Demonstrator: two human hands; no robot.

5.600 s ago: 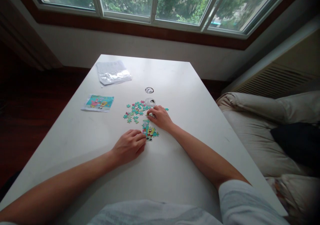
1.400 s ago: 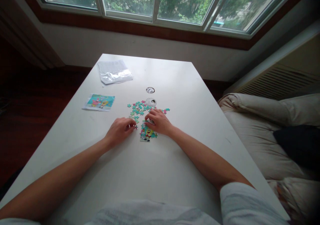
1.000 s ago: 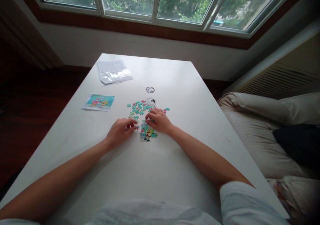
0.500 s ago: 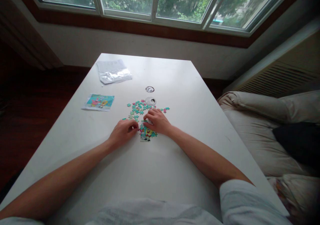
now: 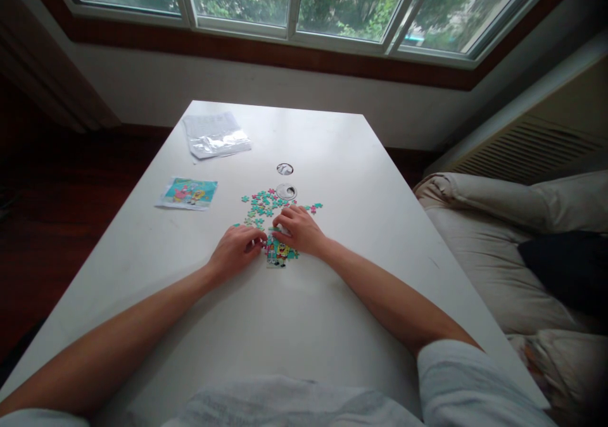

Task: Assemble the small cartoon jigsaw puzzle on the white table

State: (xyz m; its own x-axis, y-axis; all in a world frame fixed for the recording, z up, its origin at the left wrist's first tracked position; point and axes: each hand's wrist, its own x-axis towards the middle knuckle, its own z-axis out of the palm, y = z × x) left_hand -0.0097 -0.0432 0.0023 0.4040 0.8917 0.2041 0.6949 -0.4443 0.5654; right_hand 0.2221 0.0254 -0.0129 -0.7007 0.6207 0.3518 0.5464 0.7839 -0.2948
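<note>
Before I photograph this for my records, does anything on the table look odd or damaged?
Nothing stands out as damaged. Loose puzzle pieces lie scattered beyond the joined section, and the clear plastic sits askew toward the far left corner, but neither looks odd.

No text, label, number or sign can be read

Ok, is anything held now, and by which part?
Can't be told: the left grip is at the left edge of the joined puzzle section, the right grip over its far end; both hide whether any piece is pinched.
</note>
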